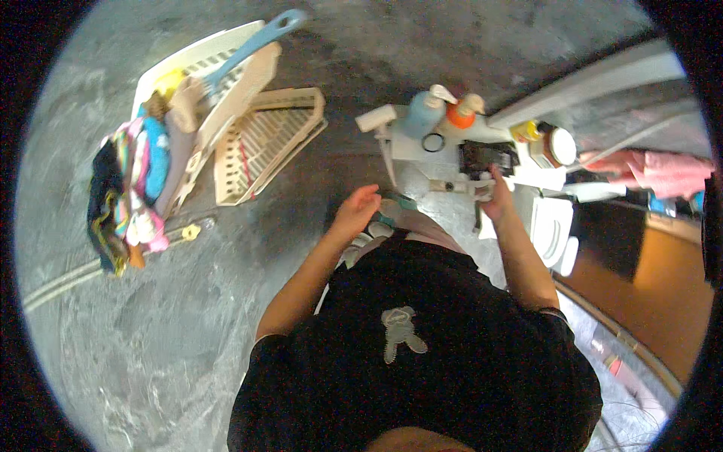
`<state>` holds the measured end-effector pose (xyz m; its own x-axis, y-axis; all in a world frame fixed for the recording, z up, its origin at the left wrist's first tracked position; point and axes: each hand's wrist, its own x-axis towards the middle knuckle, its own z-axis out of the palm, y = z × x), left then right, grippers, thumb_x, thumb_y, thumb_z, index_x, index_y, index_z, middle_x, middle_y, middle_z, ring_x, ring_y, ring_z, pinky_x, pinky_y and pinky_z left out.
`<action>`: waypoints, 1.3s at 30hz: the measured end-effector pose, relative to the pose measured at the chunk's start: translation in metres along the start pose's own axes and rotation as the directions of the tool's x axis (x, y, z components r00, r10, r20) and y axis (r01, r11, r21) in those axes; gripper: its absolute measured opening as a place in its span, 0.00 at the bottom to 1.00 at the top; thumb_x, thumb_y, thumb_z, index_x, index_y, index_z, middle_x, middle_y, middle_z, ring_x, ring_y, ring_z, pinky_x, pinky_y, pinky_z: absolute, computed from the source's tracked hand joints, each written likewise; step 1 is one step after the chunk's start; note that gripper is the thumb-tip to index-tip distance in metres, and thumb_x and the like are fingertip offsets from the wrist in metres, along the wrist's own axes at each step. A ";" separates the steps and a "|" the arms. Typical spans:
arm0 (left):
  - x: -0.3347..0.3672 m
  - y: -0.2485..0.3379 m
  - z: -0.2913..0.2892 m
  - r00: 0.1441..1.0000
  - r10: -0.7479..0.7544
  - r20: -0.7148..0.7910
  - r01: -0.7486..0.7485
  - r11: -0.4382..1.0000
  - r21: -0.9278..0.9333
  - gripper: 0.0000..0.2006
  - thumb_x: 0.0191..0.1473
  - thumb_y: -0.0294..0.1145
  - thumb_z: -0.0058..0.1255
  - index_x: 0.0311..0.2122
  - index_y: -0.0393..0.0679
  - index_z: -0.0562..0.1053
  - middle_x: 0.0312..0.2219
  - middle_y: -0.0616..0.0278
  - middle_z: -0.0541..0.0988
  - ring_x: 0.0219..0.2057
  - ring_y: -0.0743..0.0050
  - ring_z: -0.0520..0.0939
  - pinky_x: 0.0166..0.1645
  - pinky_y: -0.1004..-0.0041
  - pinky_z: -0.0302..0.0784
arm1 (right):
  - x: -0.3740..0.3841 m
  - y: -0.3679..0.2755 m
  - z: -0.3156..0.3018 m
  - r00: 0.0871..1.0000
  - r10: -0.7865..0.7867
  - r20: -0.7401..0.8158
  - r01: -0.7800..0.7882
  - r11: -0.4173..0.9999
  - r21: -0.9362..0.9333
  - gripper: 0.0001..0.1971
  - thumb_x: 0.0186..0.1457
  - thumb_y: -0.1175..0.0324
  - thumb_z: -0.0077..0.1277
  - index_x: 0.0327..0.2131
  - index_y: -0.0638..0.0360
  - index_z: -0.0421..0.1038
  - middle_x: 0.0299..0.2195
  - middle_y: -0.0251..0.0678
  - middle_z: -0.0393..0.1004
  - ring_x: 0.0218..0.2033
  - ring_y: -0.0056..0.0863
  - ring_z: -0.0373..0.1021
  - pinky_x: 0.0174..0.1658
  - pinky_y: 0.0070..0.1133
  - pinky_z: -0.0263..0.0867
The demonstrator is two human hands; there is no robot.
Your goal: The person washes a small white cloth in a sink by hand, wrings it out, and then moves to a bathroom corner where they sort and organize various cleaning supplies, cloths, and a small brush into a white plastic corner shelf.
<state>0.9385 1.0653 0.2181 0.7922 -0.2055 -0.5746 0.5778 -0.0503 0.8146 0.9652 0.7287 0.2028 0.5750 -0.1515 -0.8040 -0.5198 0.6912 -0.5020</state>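
Observation:
My right hand [495, 197] is closed round a small pale thing with a dark piece hanging below it; blur hides what kind. Just beyond the fingers a black packet [486, 157] lies on a white shelf [407, 148]. A pale bar-shaped fitting [448, 185] runs left from the hand beside a rounded whitish object [413, 181]. My left hand [360, 211] hangs in front of my body, fingers loosely bent and nothing visible in it. Blue [425, 114] and orange [461, 114] pump bottles stand at the back of the shelf.
A white shower head [375, 118] is left of the shelf. A white-lidded jar [559, 147] and yellow container [525, 131] stand right, near a pink towel [651, 169]. Pale baskets [263, 135] at far left hold clothes [135, 181] and a blue-handled tool [252, 47].

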 end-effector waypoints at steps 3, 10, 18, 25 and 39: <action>-0.020 -0.030 -0.021 0.999 0.051 -0.015 -0.049 0.989 0.138 0.18 0.51 0.35 0.48 0.47 0.41 0.67 0.35 0.62 0.74 0.37 0.76 0.74 0.43 0.76 0.68 | 0.021 -0.018 0.004 0.997 -0.059 -0.057 0.053 0.993 -0.102 0.17 0.49 0.50 0.49 0.35 0.52 0.68 0.26 0.29 0.69 0.25 0.23 0.64 0.28 0.21 0.62; -0.056 -0.052 -0.046 0.980 -0.028 -0.199 0.027 1.000 -0.007 0.17 0.52 0.34 0.47 0.46 0.40 0.67 0.33 0.63 0.74 0.34 0.77 0.73 0.39 0.77 0.69 | 0.046 -0.034 -0.014 0.995 -0.103 0.009 0.050 0.405 -0.913 0.22 0.49 0.47 0.47 0.30 0.59 0.69 0.22 0.32 0.68 0.17 0.21 0.61 0.19 0.20 0.56; -0.065 -0.060 -0.061 0.947 0.053 -0.317 -0.078 0.995 -0.067 0.16 0.53 0.33 0.45 0.46 0.40 0.66 0.33 0.62 0.75 0.33 0.76 0.74 0.39 0.76 0.69 | -0.052 0.009 0.141 0.619 0.193 0.761 0.765 0.069 -0.640 0.09 0.49 0.66 0.47 0.31 0.62 0.70 0.31 0.32 0.72 0.35 0.21 0.66 0.41 0.20 0.61; -0.092 -0.036 -0.059 0.878 0.147 -0.455 -0.194 0.979 -0.059 0.15 0.54 0.36 0.45 0.45 0.41 0.67 0.35 0.64 0.74 0.33 0.78 0.74 0.38 0.77 0.70 | -0.076 0.062 0.352 0.380 0.097 0.920 0.749 -0.615 -0.245 0.13 0.47 0.59 0.46 0.31 0.56 0.72 0.32 0.43 0.73 0.35 0.38 0.71 0.36 0.32 0.67; -0.204 -0.132 -0.038 0.578 -0.304 -0.758 -0.162 0.867 -0.472 0.16 0.53 0.34 0.46 0.47 0.41 0.67 0.36 0.64 0.75 0.32 0.78 0.75 0.36 0.81 0.68 | -0.003 0.170 0.444 0.174 0.152 0.973 0.801 -0.597 -0.050 0.21 0.51 0.61 0.38 0.48 0.57 0.60 0.50 0.39 0.61 0.51 0.37 0.57 0.53 0.32 0.53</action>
<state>0.7078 1.1514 0.2248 0.4309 0.6369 -0.6393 0.4647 0.4507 0.7622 1.1554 1.1602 0.2609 0.6357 0.7661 0.0941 0.7392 -0.5691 -0.3601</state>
